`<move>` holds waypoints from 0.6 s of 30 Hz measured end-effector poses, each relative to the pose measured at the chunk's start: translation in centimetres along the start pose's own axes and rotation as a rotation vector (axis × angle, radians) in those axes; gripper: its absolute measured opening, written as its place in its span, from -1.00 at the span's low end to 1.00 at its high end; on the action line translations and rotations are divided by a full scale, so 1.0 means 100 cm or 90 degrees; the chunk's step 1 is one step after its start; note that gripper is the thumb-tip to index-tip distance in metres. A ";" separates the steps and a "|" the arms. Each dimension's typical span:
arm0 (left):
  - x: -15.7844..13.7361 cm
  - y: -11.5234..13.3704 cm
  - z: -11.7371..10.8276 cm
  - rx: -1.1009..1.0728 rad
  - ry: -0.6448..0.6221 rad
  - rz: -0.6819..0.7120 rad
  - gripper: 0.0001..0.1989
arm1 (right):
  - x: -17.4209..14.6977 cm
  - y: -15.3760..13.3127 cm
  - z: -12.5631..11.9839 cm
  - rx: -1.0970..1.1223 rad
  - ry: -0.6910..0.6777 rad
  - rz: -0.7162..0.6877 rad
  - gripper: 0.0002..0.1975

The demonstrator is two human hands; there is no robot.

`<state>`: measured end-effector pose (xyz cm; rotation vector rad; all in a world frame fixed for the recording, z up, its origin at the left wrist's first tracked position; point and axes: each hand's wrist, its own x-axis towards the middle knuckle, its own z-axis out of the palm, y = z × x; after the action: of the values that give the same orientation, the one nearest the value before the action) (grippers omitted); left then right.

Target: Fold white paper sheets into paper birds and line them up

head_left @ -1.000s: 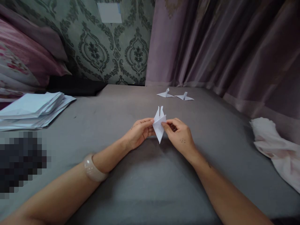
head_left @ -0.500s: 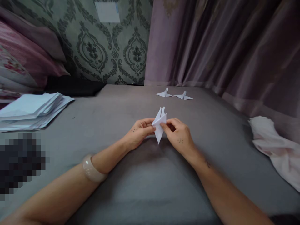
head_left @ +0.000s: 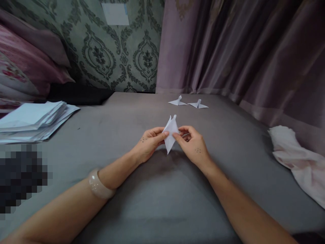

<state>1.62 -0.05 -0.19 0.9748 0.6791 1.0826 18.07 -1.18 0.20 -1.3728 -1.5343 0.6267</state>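
Observation:
Between my hands is a white origami crane (head_left: 170, 137), folded into a narrow diamond with two slim points at the top and one point at the bottom. My left hand (head_left: 151, 141) pinches its left edge, thumb in front and fingers behind. My right hand (head_left: 192, 141) grips the right edge the same way, its thumb pressed on the paper. The crane is held up above the grey surface. Farther back lie two finished-looking paper cranes with spread wings, a left one (head_left: 178, 101) and a right one (head_left: 198, 104).
A stack of white paper (head_left: 33, 118) lies at the left on the grey sheet (head_left: 122, 115), near a dark folded item (head_left: 81, 95). Pale crumpled cloth (head_left: 297, 156) lies at the right. Purple curtains (head_left: 177, 51) and patterned wallpaper (head_left: 99, 57) stand behind.
The upper flap that stuck out across the front of the paper now lies flat, so the front shows a smooth diamond. My left thumb has moved onto the front of the paper.

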 end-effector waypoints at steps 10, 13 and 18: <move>0.000 0.001 0.000 0.023 0.011 0.007 -0.82 | -0.002 -0.006 0.000 0.127 -0.052 0.029 -0.70; 0.000 0.002 0.000 0.005 0.027 -0.015 -0.81 | 0.000 -0.008 -0.001 0.218 -0.072 0.077 -0.63; 0.001 0.002 0.000 -0.032 0.066 -0.053 -0.81 | 0.002 -0.008 -0.002 0.278 -0.073 0.115 -0.60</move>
<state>1.59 0.12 0.01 0.8451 0.7668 1.0764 17.88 -1.24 0.99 -1.1583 -1.2692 1.0992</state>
